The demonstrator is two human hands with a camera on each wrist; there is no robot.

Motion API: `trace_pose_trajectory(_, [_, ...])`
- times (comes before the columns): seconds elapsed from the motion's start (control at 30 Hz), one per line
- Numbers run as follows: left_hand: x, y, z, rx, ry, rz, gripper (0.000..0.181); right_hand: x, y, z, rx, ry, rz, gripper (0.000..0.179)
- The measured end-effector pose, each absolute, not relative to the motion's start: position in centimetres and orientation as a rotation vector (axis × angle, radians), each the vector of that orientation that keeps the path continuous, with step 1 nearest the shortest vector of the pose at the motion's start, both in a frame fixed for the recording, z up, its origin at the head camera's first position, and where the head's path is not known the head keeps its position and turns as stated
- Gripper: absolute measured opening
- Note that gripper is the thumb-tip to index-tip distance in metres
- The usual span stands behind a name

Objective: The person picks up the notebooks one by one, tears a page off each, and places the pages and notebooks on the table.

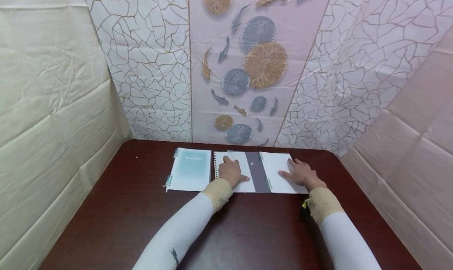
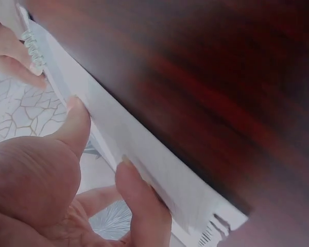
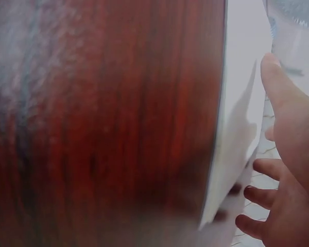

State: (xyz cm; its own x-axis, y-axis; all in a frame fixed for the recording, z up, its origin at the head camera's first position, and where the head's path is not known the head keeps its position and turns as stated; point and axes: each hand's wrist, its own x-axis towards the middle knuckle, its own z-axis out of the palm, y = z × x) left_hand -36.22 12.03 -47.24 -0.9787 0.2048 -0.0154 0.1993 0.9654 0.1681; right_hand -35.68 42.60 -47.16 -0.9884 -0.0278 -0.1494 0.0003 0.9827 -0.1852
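In the head view my left hand [image 1: 231,172] rests on a white sheet with punched holes [image 1: 244,187] along its left edge. Thumb and fingers are spread on the paper in the left wrist view. To the right, a ring-bound notebook lies with a grey cover [image 1: 257,171] on one side and white pages [image 1: 277,165] on the other, joined by green binding rings [image 1: 268,183]. My right hand [image 1: 301,173] lies on the right part of those pages, fingers spread; in the right wrist view its thumb [image 3: 278,77] touches the paper.
Left of the sheet lies another notebook [image 1: 192,175] with a teal-and-white "freedom" page and green rings. A small black and yellow object [image 1: 304,208] sits by my right forearm, partly hidden. The dark red table [image 1: 152,222] meets patterned cloth [image 1: 155,85] at its far edge.
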Motion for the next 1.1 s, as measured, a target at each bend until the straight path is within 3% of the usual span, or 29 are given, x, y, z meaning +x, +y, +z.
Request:
trace_pose_trajectory(0.27, [-36.5, 12.4, -47.4, 0.357, 3.109, 0.162, 0.089, -36.0, 43.7, -48.3, -0.036, 3.018, -0.264, 0.106])
trace_pose_trajectory(0.43, [-36.9, 13.2, -46.7, 0.545, 3.15, 0.318, 0.091, -35.9, 43.5, -48.3, -0.028, 3.018, -0.245, 0.106])
trace_pose_trajectory(0.73, [-38.4, 16.7, -47.5, 0.841, 3.031, 0.338, 0.124, -36.3, 43.6, -48.6, -0.034, 3.002, -0.221, 0.109])
trace_pose_trajectory(1.1, [-38.4, 18.8, -48.8, 0.885, 2.94, 0.199, 0.125, -36.0, 43.3, -48.5, -0.017, 3.014, -0.213, 0.107])
